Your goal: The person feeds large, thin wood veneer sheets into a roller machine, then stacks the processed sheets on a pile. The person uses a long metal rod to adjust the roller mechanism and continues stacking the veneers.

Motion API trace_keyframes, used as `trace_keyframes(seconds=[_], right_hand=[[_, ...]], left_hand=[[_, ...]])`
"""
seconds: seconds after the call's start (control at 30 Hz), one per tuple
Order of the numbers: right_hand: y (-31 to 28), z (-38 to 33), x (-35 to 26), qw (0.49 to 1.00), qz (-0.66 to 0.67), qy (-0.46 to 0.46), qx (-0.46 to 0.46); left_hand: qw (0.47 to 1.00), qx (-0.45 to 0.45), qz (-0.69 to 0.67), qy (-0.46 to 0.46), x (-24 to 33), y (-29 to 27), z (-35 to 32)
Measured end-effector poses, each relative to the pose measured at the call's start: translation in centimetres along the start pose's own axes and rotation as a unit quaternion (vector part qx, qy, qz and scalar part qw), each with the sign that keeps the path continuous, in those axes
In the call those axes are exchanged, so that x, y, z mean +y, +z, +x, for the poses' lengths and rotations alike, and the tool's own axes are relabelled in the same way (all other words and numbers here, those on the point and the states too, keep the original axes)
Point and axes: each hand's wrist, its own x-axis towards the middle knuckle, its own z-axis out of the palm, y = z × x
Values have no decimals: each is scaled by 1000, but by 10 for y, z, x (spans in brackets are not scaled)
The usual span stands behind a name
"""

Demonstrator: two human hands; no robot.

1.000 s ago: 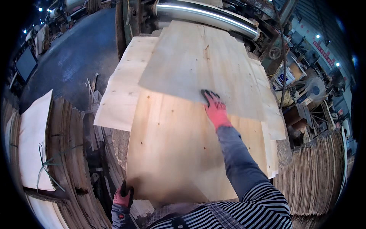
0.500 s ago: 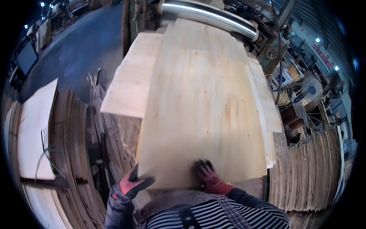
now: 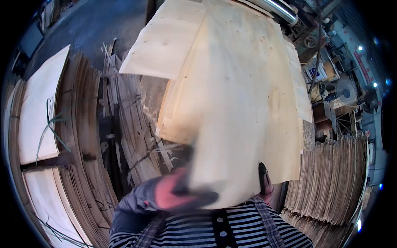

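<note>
A pale wood veneer sheet (image 3: 231,136) is pulled in toward my body, its near end narrowed and curved upward. My left hand (image 3: 178,193), in a pink glove with dark fingers, is closed on the sheet's near left corner; motion smears it. My right hand (image 3: 266,186), gloved alike, grips the right edge of the same sheet, partly hidden behind it. Below lie more yellowish veneer sheets (image 3: 182,111), their near left corner exposed. A separate pale sheet (image 3: 161,41) juts out at the far left of this pile.
Bundled veneer stacks (image 3: 78,124) stand on the left, one tied with green cord (image 3: 50,120). Wood scraps (image 3: 132,128) litter the ground beside the pile. Another tall veneer stack (image 3: 331,177) rises on the right. A shiny metal roller (image 3: 281,9) lies at the far end.
The top sheet has come toward me, its near end now bent and lifted. My left hand has moved right and inward; my right hand went from lying on the sheet to its right edge.
</note>
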Motion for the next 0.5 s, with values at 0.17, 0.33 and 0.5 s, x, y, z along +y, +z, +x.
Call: trace_keyframes(seconds=[0.17, 0.33, 0.5], right_hand=[[-2, 105, -21, 993, -87, -56, -53], [22, 221, 18, 995, -88, -41, -31], [54, 325, 70, 995, -89, -48, -4]], left_hand=[[727, 157, 655, 134, -36, -109, 10], [697, 319, 638, 69, -101, -149, 74], [631, 306, 698, -146, -117, -130, 95]])
